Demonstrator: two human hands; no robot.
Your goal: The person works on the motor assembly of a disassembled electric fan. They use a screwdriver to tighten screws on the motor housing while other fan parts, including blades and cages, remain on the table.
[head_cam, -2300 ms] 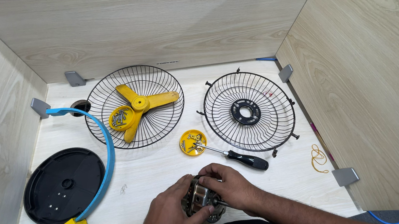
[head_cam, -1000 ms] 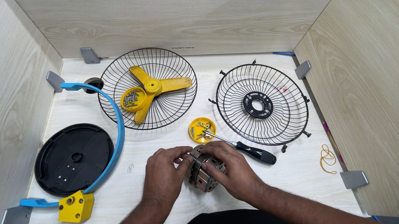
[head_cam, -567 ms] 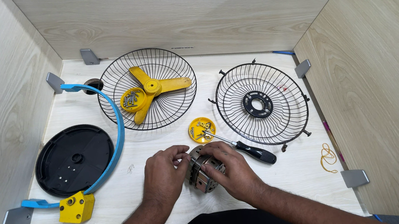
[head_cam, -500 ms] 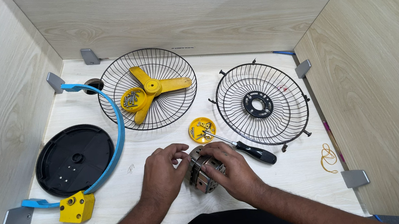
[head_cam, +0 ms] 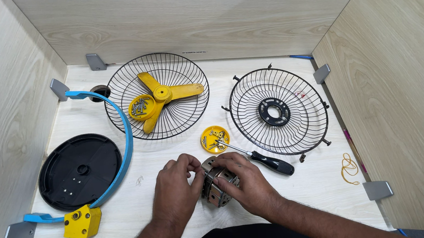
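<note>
You grip the fan motor (head_cam: 215, 186) with both hands on the table (head_cam: 308, 187), near its front edge. Your left hand (head_cam: 175, 191) pinches its top; your right hand (head_cam: 245, 181) wraps its side. It is round, grey metal, slotted.

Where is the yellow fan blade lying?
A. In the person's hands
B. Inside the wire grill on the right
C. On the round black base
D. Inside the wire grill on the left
D: the yellow fan blade lies inside the left wire grill, while the right wire grill holds only a black ring and both hands grip a metal motor.
</note>
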